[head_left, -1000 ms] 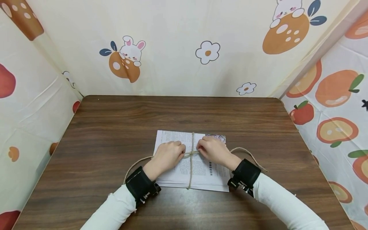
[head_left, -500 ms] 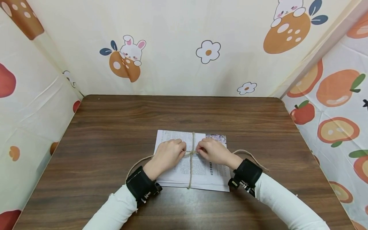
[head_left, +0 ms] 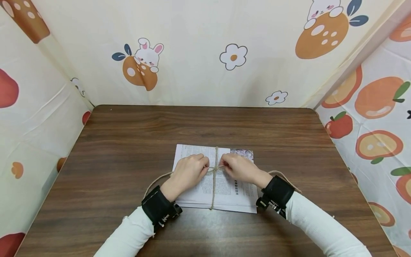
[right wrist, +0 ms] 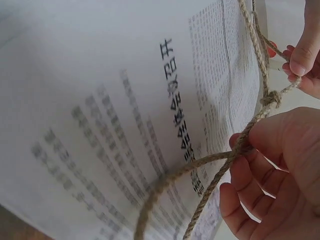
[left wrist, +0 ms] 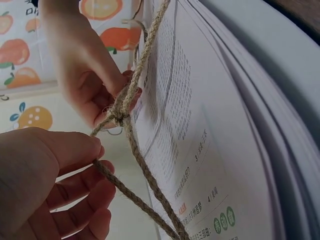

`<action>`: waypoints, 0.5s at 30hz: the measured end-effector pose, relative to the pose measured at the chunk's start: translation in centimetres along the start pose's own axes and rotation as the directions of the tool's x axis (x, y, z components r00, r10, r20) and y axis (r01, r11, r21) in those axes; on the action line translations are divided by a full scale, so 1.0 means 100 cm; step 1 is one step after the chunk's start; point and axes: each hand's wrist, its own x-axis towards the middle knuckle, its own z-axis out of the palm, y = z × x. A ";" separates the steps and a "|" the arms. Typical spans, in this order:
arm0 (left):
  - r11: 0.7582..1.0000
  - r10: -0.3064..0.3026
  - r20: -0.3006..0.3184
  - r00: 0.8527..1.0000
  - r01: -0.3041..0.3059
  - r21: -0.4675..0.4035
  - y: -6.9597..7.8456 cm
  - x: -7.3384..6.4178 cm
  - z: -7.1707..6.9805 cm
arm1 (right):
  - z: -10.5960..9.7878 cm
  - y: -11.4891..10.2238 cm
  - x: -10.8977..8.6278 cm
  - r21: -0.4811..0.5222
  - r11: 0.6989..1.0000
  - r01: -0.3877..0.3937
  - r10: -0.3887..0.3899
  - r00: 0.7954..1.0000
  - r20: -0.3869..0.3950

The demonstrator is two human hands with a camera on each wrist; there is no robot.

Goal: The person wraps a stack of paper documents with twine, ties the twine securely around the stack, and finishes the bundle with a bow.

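Observation:
A stack of printed papers (head_left: 199, 192) lies on the table, with twine (head_left: 214, 189) crossed over it and knotted at the middle. My left hand (head_left: 191, 170) pinches one twine end just left of the knot (left wrist: 119, 118), between thumb and forefinger. To the right of it, my right hand (head_left: 240, 167) pinches the other end close beside the knot. In the right wrist view that end loops out from the fingertips (right wrist: 239, 145) over the printed page. Loose twine trails outward past both wrists.
The brown wooden table (head_left: 144, 132) extends around the stack. Behind it stands a cream wall covering (head_left: 192, 64) with printed rabbits and flowers; fruit-patterned sheets (head_left: 375, 178) flank both sides. Black camera straps (head_left: 158, 201) circle the wrists.
Both hands stay beside the knot, still pinching the twine, with only slight shifts. The loose twine by the right wrist has drawn in a little. The head view has shifted slightly.

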 end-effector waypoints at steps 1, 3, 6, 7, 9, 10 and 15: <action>1.000 0.000 -0.001 1.000 0.000 -0.001 0.000 0.000 0.000 | -0.001 0.000 0.000 -0.017 1.000 0.007 -0.007 1.000 -0.004; 1.000 0.001 -0.004 1.000 -0.001 -0.007 0.001 0.001 -0.001 | -0.003 0.002 0.000 -0.055 0.998 0.015 -0.016 1.000 -0.011; 1.000 0.000 -0.010 1.000 -0.001 -0.015 0.001 0.001 -0.002 | -0.007 0.005 0.001 -0.112 0.994 0.008 -0.011 1.000 -0.025; 1.000 -0.001 -0.012 1.000 0.000 -0.017 0.002 0.001 -0.002 | -0.008 0.006 0.000 -0.131 0.991 0.001 -0.005 1.000 -0.029; 1.000 -0.003 -0.017 1.000 0.003 -0.021 0.002 0.001 -0.002 | -0.011 0.008 0.000 -0.154 0.988 -0.016 0.010 0.999 -0.043; 1.000 -0.004 -0.018 1.000 0.003 -0.022 0.002 0.000 -0.002 | -0.013 0.008 0.000 -0.162 0.986 -0.026 0.019 0.999 -0.045; 1.000 -0.005 -0.028 1.000 0.004 -0.029 0.001 -0.001 -0.001 | -0.021 0.009 0.000 -0.164 0.984 -0.076 0.068 0.996 -0.050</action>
